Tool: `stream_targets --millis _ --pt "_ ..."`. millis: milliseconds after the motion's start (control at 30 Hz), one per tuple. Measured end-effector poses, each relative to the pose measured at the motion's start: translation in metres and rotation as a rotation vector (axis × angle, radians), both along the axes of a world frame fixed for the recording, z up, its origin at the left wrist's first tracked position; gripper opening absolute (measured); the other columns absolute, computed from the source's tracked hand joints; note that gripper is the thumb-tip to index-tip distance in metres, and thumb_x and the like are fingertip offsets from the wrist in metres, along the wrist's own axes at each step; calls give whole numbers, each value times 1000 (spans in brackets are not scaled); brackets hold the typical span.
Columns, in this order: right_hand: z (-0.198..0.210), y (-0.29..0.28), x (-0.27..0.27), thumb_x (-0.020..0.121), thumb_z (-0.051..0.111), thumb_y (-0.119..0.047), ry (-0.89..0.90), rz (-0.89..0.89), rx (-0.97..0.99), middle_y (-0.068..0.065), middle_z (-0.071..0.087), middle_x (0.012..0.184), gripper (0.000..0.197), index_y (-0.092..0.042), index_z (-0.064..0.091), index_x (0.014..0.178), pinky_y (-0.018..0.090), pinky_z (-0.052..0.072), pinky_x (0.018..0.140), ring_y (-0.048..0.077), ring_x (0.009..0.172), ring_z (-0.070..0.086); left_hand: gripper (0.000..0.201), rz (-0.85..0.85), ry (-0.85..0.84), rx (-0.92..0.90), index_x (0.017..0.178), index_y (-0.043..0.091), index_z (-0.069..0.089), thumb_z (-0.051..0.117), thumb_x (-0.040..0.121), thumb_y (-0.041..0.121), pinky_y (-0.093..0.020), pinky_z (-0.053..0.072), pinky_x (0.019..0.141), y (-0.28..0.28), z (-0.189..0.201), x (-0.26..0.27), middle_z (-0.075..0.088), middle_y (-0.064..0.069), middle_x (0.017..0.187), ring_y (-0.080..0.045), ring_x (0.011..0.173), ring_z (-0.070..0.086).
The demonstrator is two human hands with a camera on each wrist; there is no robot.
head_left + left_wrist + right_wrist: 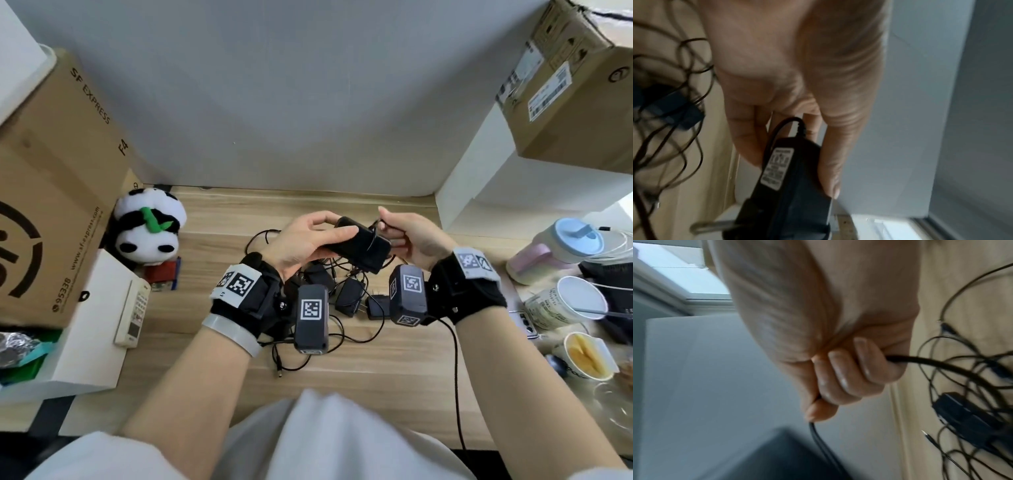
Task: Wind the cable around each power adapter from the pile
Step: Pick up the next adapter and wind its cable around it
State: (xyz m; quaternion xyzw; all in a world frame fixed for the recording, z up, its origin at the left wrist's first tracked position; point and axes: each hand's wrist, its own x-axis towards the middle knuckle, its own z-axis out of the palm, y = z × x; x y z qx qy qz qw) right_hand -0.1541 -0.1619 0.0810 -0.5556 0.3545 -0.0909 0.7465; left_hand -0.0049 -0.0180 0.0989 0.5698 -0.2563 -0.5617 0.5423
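Above the pile [346, 291] mid-tabletop [376, 370], left hand [305, 240] grips the power adapter [363, 248] by its sides, fingers curled round it; right hand [411, 240] is closed on its cable [931, 363], one turn already across the body. Risks: trailing cable likely snags the tangled leads below and drags other adapters up; slack turns could slip off the adapter's end. Room: free space above and toward the wall; cups [582, 298] close on the right, panda toy [147, 229] left.

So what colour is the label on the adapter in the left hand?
White with black print, on the black adapter; the left wrist view shows the label best.
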Motion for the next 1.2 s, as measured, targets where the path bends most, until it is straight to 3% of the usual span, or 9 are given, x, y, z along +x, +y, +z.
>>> stream_targets --millis 100,233,367,500,600,800,967,1100,1200 --pt "26 2 8 101 37 -25 3 54 -155 -11 34 47 31 -11 49 75 14 17 34 3 39 25 17 74 -218 32 90 14 61 74 78 17 -38 53 92 -5 -2 0 70 -17 99 -28 95 67" --pt "41 17 15 100 39 -18 33 128 -392 -5 34 52 28 -11 53 76 15 16 39 5 43 26 22 279 -349 40 85 14 63 80 73 21 -41 57 78 -10 -14 -1 70 -18 94 -29 84 69" --pt "33 27 16 99 42 -18 60 250 -499 -5 38 52 26 -13 57 78 15 22 41 5 44 31 29 484 -101 41 101 3 65 75 78 18 -33 57 84 -11 -20 -1 67 -13 100 -24 96 66" --pt "17 32 12 98 45 -24 87 306 -488 -2 45 55 31 -16 63 75 20 32 50 12 51 37 43 583 159 42 114 -5 59 73 81 20 -25 57 76 -11 -20 3 64 -13 101 -19 91 63" --pt "6 32 6 97 47 -23 96 292 -408 -3 48 55 31 -17 68 74 20 33 52 11 52 38 30 613 285 53 100 2 60 74 80 20 -26 57 72 -12 -20 5 62 -11 95 -19 88 61" --pt "-14 29 0 94 52 -25 102 246 -284 -5 45 53 25 -16 72 81 17 32 51 7 50 37 16 568 402 33 92 8 62 69 85 21 -29 55 81 -12 -18 -1 62 -7 90 -18 89 60" --pt "-24 27 1 93 52 -25 88 197 -223 -4 41 50 27 -11 68 77 15 31 45 7 45 35 21 483 430 8 97 6 63 67 85 24 -25 56 70 -10 -16 -1 63 -7 91 -18 89 60" --pt "-17 12 -1 93 48 -22 74 90 -54 -6 38 50 28 -9 53 69 14 27 41 7 44 30 16 256 334 26 93 8 65 64 87 23 -20 55 60 -2 -11 1 64 -5 85 -14 77 60" --pt "3 2 4 95 49 -32 163 57 -147 -8 35 51 32 -16 48 67 14 22 40 6 44 28 11 101 155 45 95 12 67 61 89 18 -18 55 64 -1 -8 0 65 -5 92 -15 88 61"
